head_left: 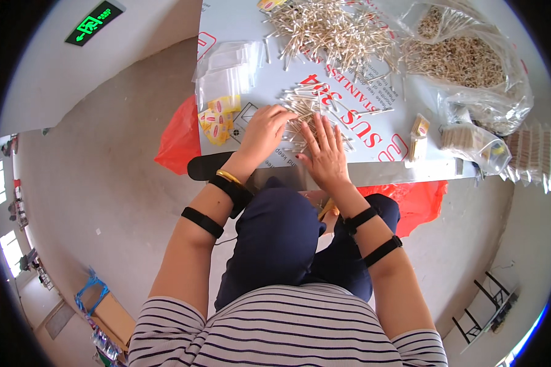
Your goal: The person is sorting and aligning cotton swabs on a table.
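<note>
A small pile of cotton swabs (300,101) lies loose near the table's front edge, between and under my hands. At its left side, my left hand (262,136) is curled, the bent fingers closed on some swabs. My right hand (327,156) lies palm down over the right part of the pile, its fingers stretched out and slightly spread, holding nothing. Some swabs stick out beyond its fingers. Farther back is a much larger heap of cotton swabs (333,33). What lies under my palms is hidden.
Left of the pile are clear plastic bags (229,66) and yellow printed cards (217,119). To the right stand a small filled packet (418,139), bagged swabs (471,140), more packs (529,153) and a large clear bag of swabs (462,58). Red plastic (180,137) hangs at the table's left edge.
</note>
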Demonstrator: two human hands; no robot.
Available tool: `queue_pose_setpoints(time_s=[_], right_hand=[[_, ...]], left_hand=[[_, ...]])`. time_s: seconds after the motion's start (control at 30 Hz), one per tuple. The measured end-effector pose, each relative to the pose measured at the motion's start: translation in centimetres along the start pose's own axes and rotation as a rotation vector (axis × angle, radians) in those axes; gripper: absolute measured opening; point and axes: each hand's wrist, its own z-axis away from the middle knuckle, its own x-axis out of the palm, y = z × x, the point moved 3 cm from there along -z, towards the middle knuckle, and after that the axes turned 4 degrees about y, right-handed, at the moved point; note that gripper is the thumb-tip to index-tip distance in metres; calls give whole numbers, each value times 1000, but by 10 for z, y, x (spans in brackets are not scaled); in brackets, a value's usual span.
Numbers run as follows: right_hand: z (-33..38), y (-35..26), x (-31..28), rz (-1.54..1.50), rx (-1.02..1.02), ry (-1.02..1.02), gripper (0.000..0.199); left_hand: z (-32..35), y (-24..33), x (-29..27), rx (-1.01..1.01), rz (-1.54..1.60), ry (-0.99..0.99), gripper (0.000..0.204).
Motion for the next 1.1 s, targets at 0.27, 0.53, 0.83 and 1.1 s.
queue_pose_setpoints(time_s=[0.27,0.53,0.83,1.1], right_hand=[[6,19,-32,-36,25,54,81],[30,45,-35,16,217,-3,80],[4,62,-26,-160,133,181,72],[27,55,-30,-13,46,14,79]], left_hand=[[-47,1,15,141,-55,-26,36],[-54,-20,49,259,-391,-266,63],[-65,-21,54,77,-424,-153,56],[-42,-5,58,189,-379,-244,62]])
